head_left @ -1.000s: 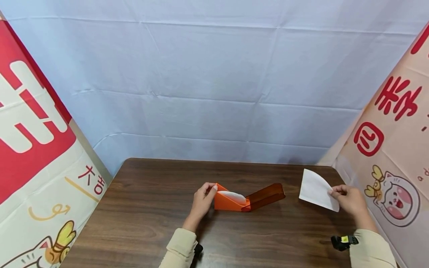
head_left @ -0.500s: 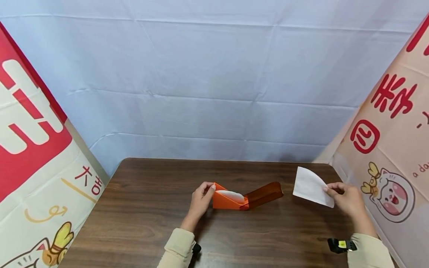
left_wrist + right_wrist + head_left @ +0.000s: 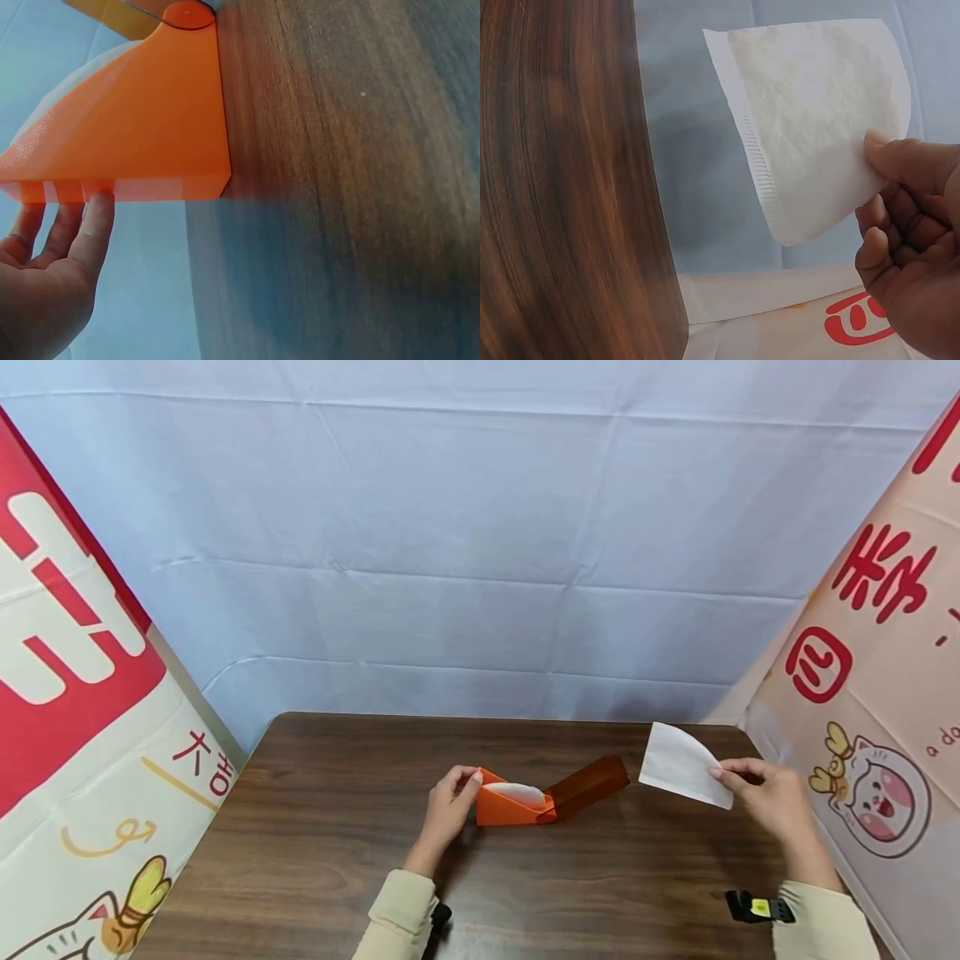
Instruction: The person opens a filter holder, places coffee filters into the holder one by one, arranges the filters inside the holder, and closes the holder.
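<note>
A white paper coffee filter [image 3: 681,763] with a crimped edge hangs above the table's right side. My right hand [image 3: 772,793] pinches it by one edge between thumb and forefinger; in the right wrist view the other fingers [image 3: 874,251] curl below it. Left of it, an orange coffee filter box [image 3: 508,812] stands on the table, its translucent brown lid [image 3: 591,785] swung out to the right. More white filters [image 3: 517,793] show inside. My left hand [image 3: 448,806] holds the box at its left end, the fingertips [image 3: 97,202] against the end wall in the left wrist view.
The dark wood table [image 3: 337,827] ends at a pale blue cloth [image 3: 450,568] behind it. Printed cloths hang at the left [image 3: 75,693] and right [image 3: 877,693]. A black device with a yellow label [image 3: 757,907] sits at the right wrist.
My right hand has carried the coffee filter left and slightly up, closer to the box. The left hand keeps its place at the box, and the lid tilts a little higher.
</note>
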